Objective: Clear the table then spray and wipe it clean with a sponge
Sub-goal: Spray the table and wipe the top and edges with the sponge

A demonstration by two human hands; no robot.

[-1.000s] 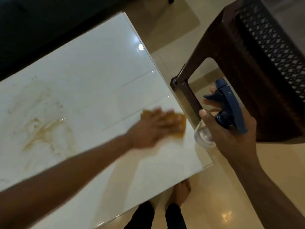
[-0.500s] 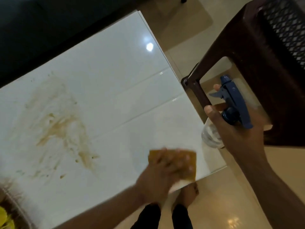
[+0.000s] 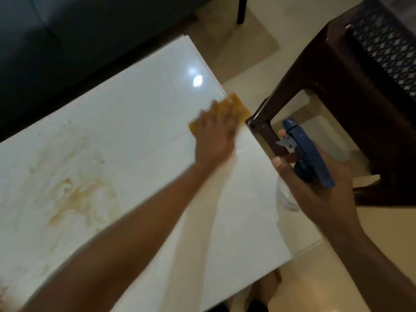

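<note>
The white glossy table point(image 3: 139, 122) fills the left and middle of the head view. A brownish smeared stain point(image 3: 83, 197) lies on its left part. My left hand point(image 3: 215, 136) presses flat on a yellow sponge point(image 3: 238, 106) near the table's far right edge; the hand is blurred and covers most of the sponge. My right hand point(image 3: 319, 197) hovers off the table's right edge, gripping a clear spray bottle point(image 3: 286, 197) with a blue trigger head point(image 3: 308, 154).
A dark brown plastic stool point(image 3: 337, 86) with a lattice top stands on the floor right beside the table's right edge. A dark sofa point(image 3: 67, 41) runs along the far side. My feet point(image 3: 267, 287) show below the near edge on the beige floor.
My left hand slid the sponge from the near right corner up to the far right edge. The right hand kept hold of the spray bottle in about the same place.
</note>
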